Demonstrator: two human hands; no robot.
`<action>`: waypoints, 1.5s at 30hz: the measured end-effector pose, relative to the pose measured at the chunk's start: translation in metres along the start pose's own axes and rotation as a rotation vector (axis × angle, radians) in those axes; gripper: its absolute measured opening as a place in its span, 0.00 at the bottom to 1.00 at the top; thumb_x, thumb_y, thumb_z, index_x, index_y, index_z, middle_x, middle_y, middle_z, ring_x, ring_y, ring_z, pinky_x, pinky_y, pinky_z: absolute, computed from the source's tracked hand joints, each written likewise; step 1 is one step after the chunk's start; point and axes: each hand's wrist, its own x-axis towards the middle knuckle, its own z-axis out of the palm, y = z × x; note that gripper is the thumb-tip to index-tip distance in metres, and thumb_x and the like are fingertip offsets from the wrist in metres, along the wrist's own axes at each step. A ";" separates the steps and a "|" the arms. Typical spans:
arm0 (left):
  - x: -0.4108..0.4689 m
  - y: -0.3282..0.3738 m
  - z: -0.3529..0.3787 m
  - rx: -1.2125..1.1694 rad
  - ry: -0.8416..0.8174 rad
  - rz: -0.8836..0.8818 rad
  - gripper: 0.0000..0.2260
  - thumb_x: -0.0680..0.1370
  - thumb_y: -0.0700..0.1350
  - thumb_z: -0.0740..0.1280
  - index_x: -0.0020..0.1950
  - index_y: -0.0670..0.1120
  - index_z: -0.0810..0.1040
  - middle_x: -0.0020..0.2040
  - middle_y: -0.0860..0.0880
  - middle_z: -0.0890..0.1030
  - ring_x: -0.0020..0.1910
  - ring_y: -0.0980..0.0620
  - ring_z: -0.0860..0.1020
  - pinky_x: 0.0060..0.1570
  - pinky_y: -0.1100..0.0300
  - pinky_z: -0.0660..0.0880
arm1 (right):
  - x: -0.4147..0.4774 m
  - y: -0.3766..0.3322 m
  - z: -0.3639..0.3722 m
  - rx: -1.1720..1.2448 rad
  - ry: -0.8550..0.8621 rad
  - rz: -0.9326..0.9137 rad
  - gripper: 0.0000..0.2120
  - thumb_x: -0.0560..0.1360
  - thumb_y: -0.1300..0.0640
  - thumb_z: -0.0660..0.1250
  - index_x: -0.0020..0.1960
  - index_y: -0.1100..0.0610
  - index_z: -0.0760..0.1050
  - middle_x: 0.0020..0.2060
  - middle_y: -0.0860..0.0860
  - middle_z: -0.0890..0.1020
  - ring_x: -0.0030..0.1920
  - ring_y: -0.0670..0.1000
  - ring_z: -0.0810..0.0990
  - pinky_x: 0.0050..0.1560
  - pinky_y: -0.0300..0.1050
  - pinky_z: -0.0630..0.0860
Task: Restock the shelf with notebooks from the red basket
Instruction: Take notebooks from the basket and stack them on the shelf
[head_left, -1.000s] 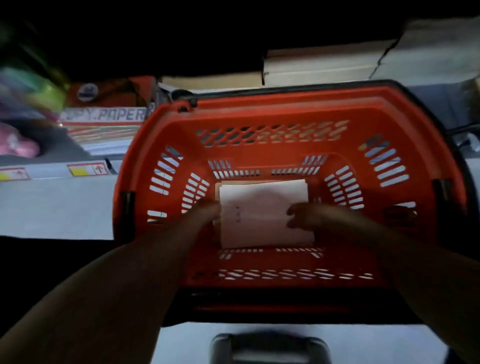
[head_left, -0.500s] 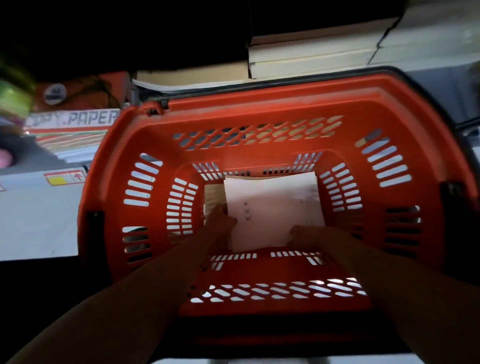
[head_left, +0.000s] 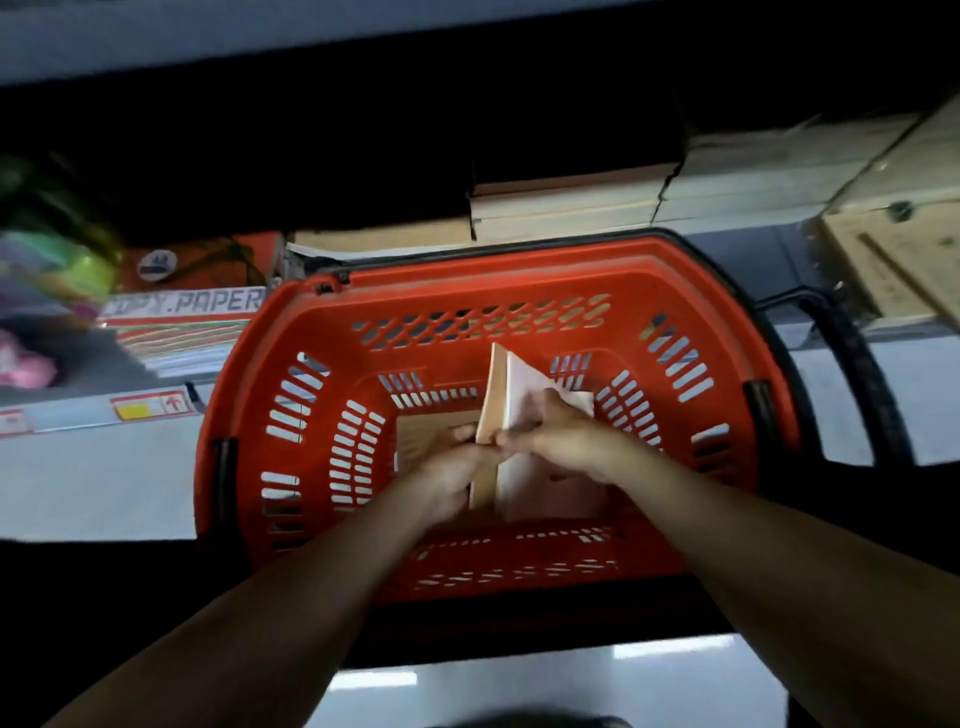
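Both hands are down inside the red basket (head_left: 467, 283), holding a small stack of notebooks (head_left: 524, 400) tipped up on its long edge, approx. mid-basket. The long axis runs from the person twd the far wall, w/ the far end raised. Tan page edges face left, pale cover right. The left hand (head_left: 447, 480) grip curls round the near end; the right hand (head_left: 563, 439) grip closes over the top edge and cover. A brown notebook (head_left: 421, 431) lies flat on the basket floor, left of the stack. Paper stacks (head_left: 571, 208) sit behind.

Left forearm (head_left: 270, 623), lower left, and right forearm (head_left: 779, 571), lower right: bare to the frame edge. Left hand (head_left: 447, 480), right hand (head_left: 563, 439): bare, dimly lit.
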 end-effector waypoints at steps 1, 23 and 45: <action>-0.006 -0.001 0.002 -0.044 -0.057 0.002 0.10 0.73 0.32 0.71 0.50 0.43 0.81 0.44 0.48 0.85 0.48 0.49 0.81 0.54 0.56 0.75 | -0.003 0.002 0.003 -0.036 0.002 -0.010 0.33 0.63 0.36 0.73 0.60 0.53 0.69 0.52 0.50 0.80 0.56 0.52 0.78 0.58 0.53 0.76; 0.030 -0.008 -0.037 0.192 -0.183 0.054 0.36 0.65 0.51 0.78 0.69 0.42 0.72 0.64 0.47 0.79 0.61 0.53 0.79 0.64 0.57 0.74 | 0.023 -0.027 0.025 -0.412 0.337 -0.108 0.21 0.78 0.44 0.62 0.66 0.54 0.67 0.54 0.59 0.81 0.57 0.62 0.79 0.51 0.51 0.74; -0.048 0.036 -0.025 0.836 0.217 0.437 0.13 0.79 0.47 0.67 0.57 0.40 0.81 0.48 0.42 0.84 0.46 0.46 0.83 0.47 0.55 0.78 | -0.072 -0.089 -0.083 0.792 0.024 0.108 0.08 0.76 0.73 0.57 0.51 0.69 0.73 0.44 0.63 0.81 0.34 0.54 0.84 0.27 0.38 0.80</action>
